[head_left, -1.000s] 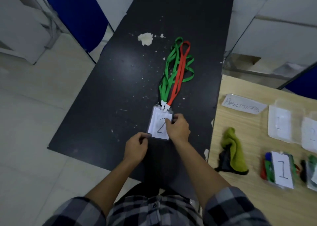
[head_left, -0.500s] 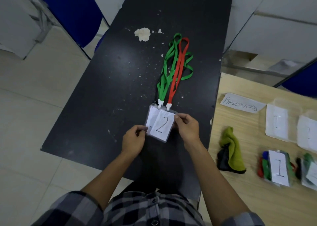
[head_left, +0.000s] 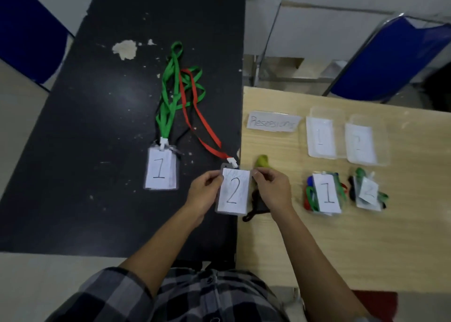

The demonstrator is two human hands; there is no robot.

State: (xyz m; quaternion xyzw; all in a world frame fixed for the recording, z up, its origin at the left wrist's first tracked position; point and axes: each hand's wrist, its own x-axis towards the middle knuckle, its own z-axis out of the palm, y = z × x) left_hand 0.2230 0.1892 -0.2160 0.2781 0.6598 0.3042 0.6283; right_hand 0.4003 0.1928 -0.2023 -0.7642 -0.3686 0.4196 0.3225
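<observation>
Pulled rightward off badge 1, badge 2 now sits at the right edge of the black bench, our left grip and right grip pinching its sides, so we likely sort it next.

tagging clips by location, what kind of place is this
Likely an office or reception-type room: the badge holder marked 2 on a red lanyard, a handwritten desk label, a blue chair.
</observation>
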